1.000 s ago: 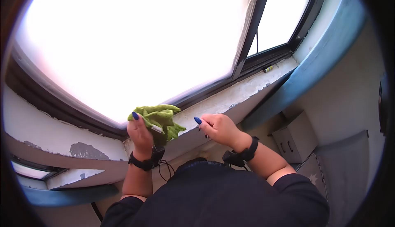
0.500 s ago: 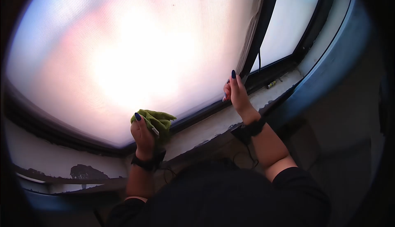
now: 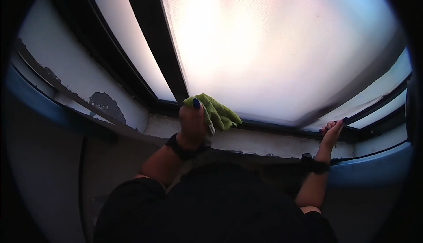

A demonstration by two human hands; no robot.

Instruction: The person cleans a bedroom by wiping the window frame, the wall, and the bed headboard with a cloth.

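Note:
My left hand (image 3: 192, 123) is closed round a green cloth (image 3: 220, 113), which is bunched and sticks out to the right of the fingers. Hand and cloth are at the lower left corner of a pale mesh screen (image 3: 260, 62), beside a dark upright frame bar (image 3: 152, 31). At the lower right of the window my right hand (image 3: 331, 133) has its fingers curled and its thumb stretched out. It is close to the screen's right side and the dark lower frame; what the fingers grip, if anything, is hidden.
A worn white sill (image 3: 264, 148) runs below the window frame. To the left stands a white wall (image 3: 57, 53) with a dark peeled patch (image 3: 107, 105). A blue ledge (image 3: 370, 163) borders the sill on the right. Dark straps circle both wrists.
The mesh screen has shifted right, leaving an upright bar and a narrow pane in view to its left. Both hands have moved right in view, the left still with the cloth. The view has turned.

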